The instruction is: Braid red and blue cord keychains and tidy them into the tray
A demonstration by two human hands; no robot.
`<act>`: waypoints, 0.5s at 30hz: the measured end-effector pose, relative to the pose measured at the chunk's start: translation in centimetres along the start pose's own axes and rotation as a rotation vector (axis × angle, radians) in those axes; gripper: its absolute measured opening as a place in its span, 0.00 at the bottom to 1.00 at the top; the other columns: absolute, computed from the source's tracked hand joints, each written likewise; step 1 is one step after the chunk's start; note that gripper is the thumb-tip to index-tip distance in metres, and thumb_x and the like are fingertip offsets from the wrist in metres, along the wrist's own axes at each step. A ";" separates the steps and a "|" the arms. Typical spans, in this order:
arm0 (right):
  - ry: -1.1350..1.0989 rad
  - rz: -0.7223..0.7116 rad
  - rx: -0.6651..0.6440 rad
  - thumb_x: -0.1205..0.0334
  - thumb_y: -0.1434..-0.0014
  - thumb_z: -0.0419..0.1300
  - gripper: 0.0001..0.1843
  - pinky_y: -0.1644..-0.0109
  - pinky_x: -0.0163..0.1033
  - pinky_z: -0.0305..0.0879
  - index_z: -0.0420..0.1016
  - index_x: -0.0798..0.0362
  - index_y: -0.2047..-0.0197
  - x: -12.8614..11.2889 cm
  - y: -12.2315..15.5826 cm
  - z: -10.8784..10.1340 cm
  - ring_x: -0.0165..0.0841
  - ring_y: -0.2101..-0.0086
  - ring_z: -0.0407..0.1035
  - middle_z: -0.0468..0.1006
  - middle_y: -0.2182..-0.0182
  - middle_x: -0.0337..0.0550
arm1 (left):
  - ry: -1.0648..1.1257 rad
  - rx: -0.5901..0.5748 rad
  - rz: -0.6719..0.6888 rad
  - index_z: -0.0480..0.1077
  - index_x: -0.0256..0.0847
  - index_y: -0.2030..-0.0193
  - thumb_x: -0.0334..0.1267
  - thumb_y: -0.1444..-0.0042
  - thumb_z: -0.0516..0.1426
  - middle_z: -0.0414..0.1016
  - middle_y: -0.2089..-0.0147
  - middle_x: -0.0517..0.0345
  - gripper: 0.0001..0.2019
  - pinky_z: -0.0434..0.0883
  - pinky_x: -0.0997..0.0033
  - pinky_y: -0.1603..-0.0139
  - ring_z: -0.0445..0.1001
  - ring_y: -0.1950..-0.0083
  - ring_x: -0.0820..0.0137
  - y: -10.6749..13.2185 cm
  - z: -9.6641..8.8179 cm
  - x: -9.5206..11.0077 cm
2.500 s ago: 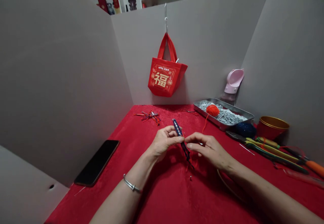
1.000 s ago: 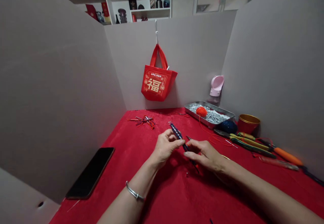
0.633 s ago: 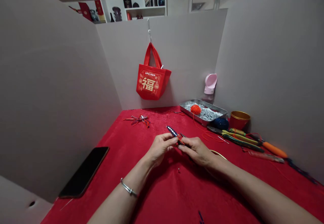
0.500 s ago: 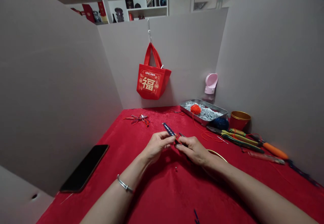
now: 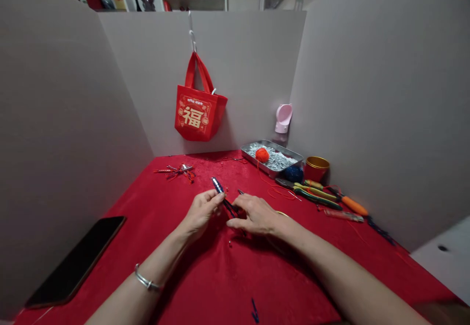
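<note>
Since half a second ago the view has swung right, so the metal tray (image 5: 298, 158) and everything around it sit further left in the picture, while both hands stay joined at the same cord. Left of the tray and nearer the person, the left hand (image 5: 200, 211) pinches the braided cord (image 5: 219, 188) between thumb and fingers, and the right hand (image 5: 255, 215) lies palm down with its fingers closed on the cord's lower stretch. The cord is thin, dark blue with pale flecks, and slants up and away from the tray out of the left fingers; its lower end is hidden under the right hand.

Grey partitions close the red worktop (image 5: 220, 276) behind the tray, on the side of it away from the hands and far across on the opposite side. Just on the near side of the tray lie a blue ball (image 5: 293, 174), a red cup (image 5: 316, 168) and a row of hand tools (image 5: 312, 194), so that flank is crowded. From the tray towards the person the cloth is open, carrying only a small bead (image 5: 230, 242) and a blue scrap (image 5: 254, 310). Far left of the tray a phone (image 5: 77, 261) lies by the partition.
</note>
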State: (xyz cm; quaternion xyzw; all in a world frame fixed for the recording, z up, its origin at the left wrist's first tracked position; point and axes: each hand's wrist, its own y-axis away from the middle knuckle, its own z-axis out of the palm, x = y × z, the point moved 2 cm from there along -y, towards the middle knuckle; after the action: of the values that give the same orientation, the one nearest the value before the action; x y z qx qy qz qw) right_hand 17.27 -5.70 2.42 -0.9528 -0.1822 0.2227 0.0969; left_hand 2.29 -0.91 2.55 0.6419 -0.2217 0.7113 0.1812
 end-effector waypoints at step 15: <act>0.113 0.679 0.262 0.56 0.49 0.53 0.10 0.70 0.37 0.58 0.74 0.51 0.72 11.6 14.1 -10.6 0.35 0.74 0.68 0.76 0.76 0.41 | -0.001 -0.006 0.084 0.65 0.36 0.77 0.48 0.51 0.57 0.58 0.81 0.65 0.16 0.54 0.76 0.75 0.54 0.79 0.79 0.1 0.3 0.5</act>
State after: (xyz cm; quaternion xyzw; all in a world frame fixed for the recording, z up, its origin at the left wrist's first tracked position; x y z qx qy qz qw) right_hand 36.14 -15.15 3.53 -0.9493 0.1799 0.2108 0.1484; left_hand 2.44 -1.19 3.01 0.6318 -0.2506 0.7173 0.1532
